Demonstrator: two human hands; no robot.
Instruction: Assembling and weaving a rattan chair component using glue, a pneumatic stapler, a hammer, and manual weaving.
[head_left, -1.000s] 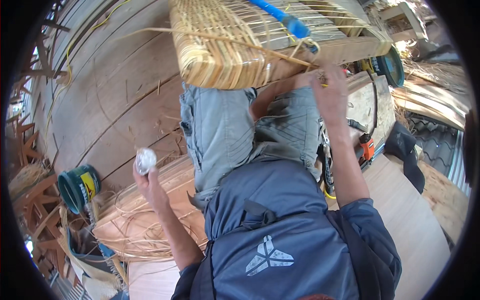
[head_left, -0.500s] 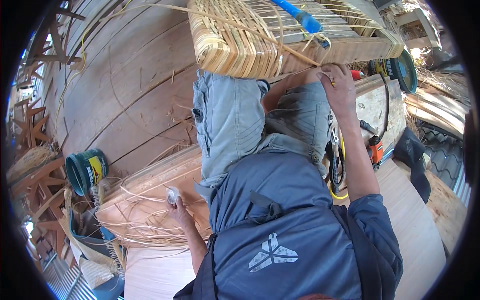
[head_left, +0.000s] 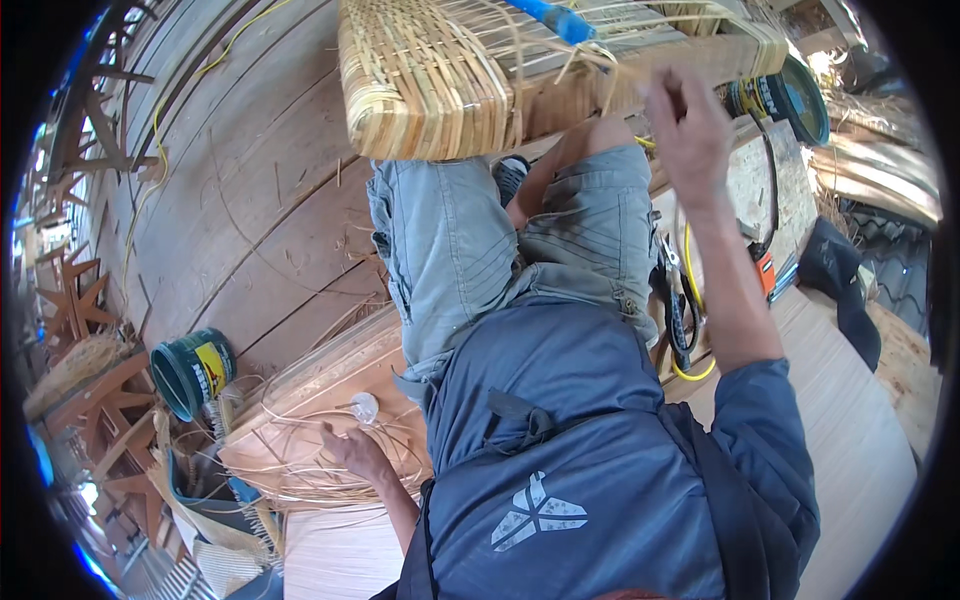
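A partly woven wooden frame (head_left: 560,105), its left end wrapped in rattan strips (head_left: 430,75), rests across my knees. My right hand (head_left: 690,135) is raised at the right part of its near rail, fingers curled. Motion blurs the fingertips, and a pale streak beside them may be a strip; what they hold cannot be made out. A blue-handled tool (head_left: 560,22) lies on top of the frame. My left hand (head_left: 358,455) is low at my left, fingers apart and empty, just below a small clear container (head_left: 364,407) on the wooden bench (head_left: 320,370).
Loose rattan strips (head_left: 290,465) lie on the bench. A dark green bucket (head_left: 180,375) stands at the left, another green bucket (head_left: 800,100) at the far right. Pliers (head_left: 680,320), a yellow cord (head_left: 692,265) and an orange tool (head_left: 766,272) are right of my leg.
My left hand has let go of the clear container, which now sits on the bench. My right hand has risen off the rail's near edge. The view has shifted slightly.
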